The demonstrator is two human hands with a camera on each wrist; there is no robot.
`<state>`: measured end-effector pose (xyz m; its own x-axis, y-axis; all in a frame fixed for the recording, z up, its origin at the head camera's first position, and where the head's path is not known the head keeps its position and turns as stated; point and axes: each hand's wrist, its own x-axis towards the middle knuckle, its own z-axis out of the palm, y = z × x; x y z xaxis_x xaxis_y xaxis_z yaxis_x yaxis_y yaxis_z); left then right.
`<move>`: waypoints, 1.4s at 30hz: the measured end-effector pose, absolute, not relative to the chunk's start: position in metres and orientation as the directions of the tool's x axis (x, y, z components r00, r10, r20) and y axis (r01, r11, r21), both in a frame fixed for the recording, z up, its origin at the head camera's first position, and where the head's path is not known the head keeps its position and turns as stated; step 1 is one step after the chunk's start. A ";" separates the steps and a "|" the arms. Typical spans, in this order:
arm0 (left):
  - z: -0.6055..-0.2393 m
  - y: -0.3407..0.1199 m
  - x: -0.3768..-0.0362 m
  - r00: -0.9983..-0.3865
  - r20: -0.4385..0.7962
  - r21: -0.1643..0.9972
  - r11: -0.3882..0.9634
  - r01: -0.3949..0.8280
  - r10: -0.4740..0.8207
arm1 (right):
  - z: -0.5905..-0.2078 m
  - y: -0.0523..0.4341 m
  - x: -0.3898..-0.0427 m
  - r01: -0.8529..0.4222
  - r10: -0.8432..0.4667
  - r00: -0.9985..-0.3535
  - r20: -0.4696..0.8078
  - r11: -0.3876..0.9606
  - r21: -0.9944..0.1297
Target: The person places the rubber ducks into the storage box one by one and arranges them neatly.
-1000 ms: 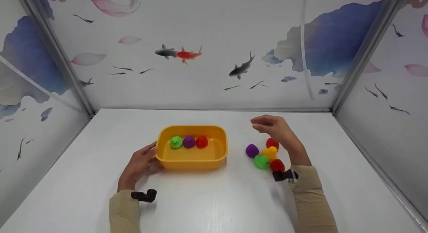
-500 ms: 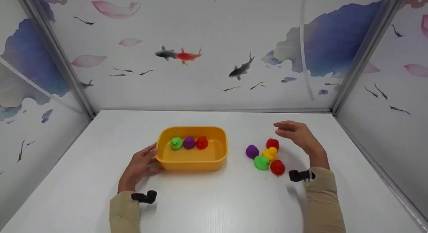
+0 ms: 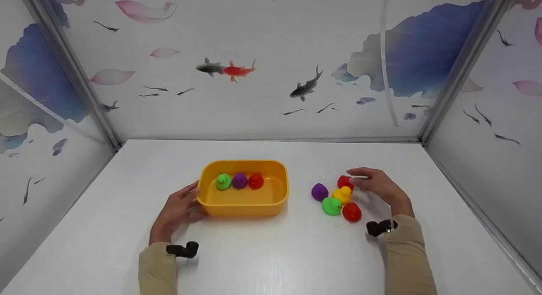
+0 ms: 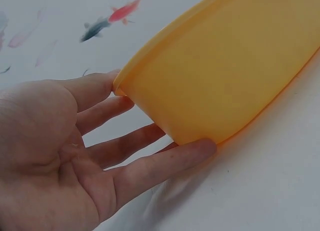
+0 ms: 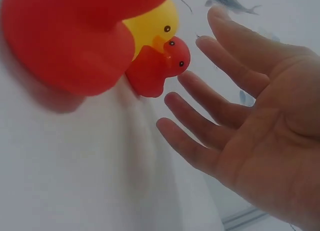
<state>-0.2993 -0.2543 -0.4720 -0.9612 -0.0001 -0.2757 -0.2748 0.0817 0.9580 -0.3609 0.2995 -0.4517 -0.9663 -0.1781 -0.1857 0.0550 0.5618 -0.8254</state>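
Red far duck (image 3: 344, 181) sits on the counter (image 3: 237, 261) just beside the right hand (image 3: 380, 189), whose grip is wide, holding nothing. A careless pinch could topple the crowding yellow duck (image 3: 342, 196). The green duck (image 3: 330, 206) and near red duck (image 3: 352, 212) hem the front. The left hand (image 3: 178, 206), loosely spread, touches the tray (image 3: 243, 209) containing 3 toys (image 3: 239, 180).

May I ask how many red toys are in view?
3: one red toy in the yellow tub, right of a purple toy; a second outside it, in front of the yellow duck; the third behind that duck, beside the right hand.
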 end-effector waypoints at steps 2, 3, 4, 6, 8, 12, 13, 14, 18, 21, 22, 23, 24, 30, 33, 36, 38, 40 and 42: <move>-0.472 -0.255 -0.299 -0.960 -0.279 0.957 0.088 -0.278 0.006 | -0.454 0.299 -0.362 0.077 -0.167 -0.965 -0.204 0.562 -0.823; -0.472 -0.255 -0.299 -0.959 -0.283 0.956 0.087 -0.282 0.002 | -0.455 0.299 -0.363 0.085 -0.161 -0.964 -0.210 0.562 -0.823; -0.472 -0.255 -0.299 -0.959 -0.282 0.956 0.085 -0.281 0.002 | -0.455 0.298 -0.363 0.090 -0.159 -0.964 -0.214 0.562 -0.822; -0.471 -0.256 -0.299 -0.960 -0.279 0.956 0.089 -0.278 -0.001 | -0.456 0.296 -0.365 0.100 -0.150 -0.964 -0.218 0.558 -0.824; -0.471 -0.257 -0.299 -0.960 -0.278 0.956 0.090 -0.278 -0.006 | -0.457 0.293 -0.366 0.108 -0.142 -0.965 -0.222 0.555 -0.825; -0.470 -0.258 -0.298 -0.960 -0.279 0.956 0.096 -0.278 -0.002 | -0.460 0.291 -0.367 0.116 -0.133 -0.964 -0.229 0.566 -0.816; -0.471 -0.257 -0.298 -0.960 -0.278 0.956 0.099 -0.277 0.000 | -0.461 0.292 -0.367 0.117 -0.130 -0.964 -0.231 0.571 -0.813; -0.471 -0.257 -0.298 -0.961 -0.278 0.956 0.101 -0.276 0.002 | -0.461 0.292 -0.367 0.115 -0.129 -0.965 -0.230 0.578 -0.808; -0.472 -0.254 -0.298 -0.960 -0.278 0.955 0.106 -0.277 0.001 | -0.464 0.295 -0.367 0.112 -0.121 -0.967 -0.226 0.594 -0.796; -0.472 -0.254 -0.298 -0.961 -0.276 0.956 0.100 -0.274 -0.002 | -0.465 0.296 -0.368 0.110 -0.117 -0.967 -0.226 0.608 -0.786; -0.472 -0.253 -0.299 -0.962 -0.275 0.957 0.100 -0.274 -0.004 | -0.465 0.296 -0.369 0.114 -0.112 -0.967 -0.229 0.613 -0.782; -0.473 -0.253 -0.299 -0.962 -0.272 0.957 0.100 -0.271 -0.004 | -0.465 0.296 -0.369 0.118 -0.108 -0.967 -0.232 0.620 -0.776; -0.473 -0.253 -0.299 -0.963 -0.270 0.958 0.099 -0.269 -0.004 | -0.465 0.296 -0.370 0.124 -0.103 -0.966 -0.238 0.624 -0.772; -0.474 -0.252 -0.300 -0.964 -0.265 0.958 0.111 -0.264 -0.002 | -0.461 0.294 -0.370 0.165 -0.068 -0.962 -0.264 0.627 -0.762; -0.474 -0.253 -0.299 -0.965 -0.264 0.958 0.114 -0.263 -0.003 | -0.457 0.293 -0.369 0.159 -0.065 -0.966 -0.248 0.607 -0.779; -0.474 -0.253 -0.299 -0.964 -0.266 0.957 0.117 -0.265 -0.004 | -0.451 0.291 -0.368 0.145 -0.060 -0.973 -0.223 0.590 -0.795; -0.473 -0.253 -0.298 -0.963 -0.268 0.956 0.120 -0.267 -0.005 | -0.447 0.289 -0.367 0.136 -0.057 -0.977 -0.206 0.578 -0.804; -0.473 -0.253 -0.297 -0.963 -0.269 0.956 0.121 -0.268 -0.007 | -0.441 0.288 -0.366 0.123 -0.060 -0.980 -0.190 0.570 -0.812; -0.472 -0.253 -0.297 -0.962 -0.272 0.955 0.119 -0.271 -0.007 | -0.435 0.285 -0.364 0.104 -0.070 -0.982 -0.173 0.564 -0.819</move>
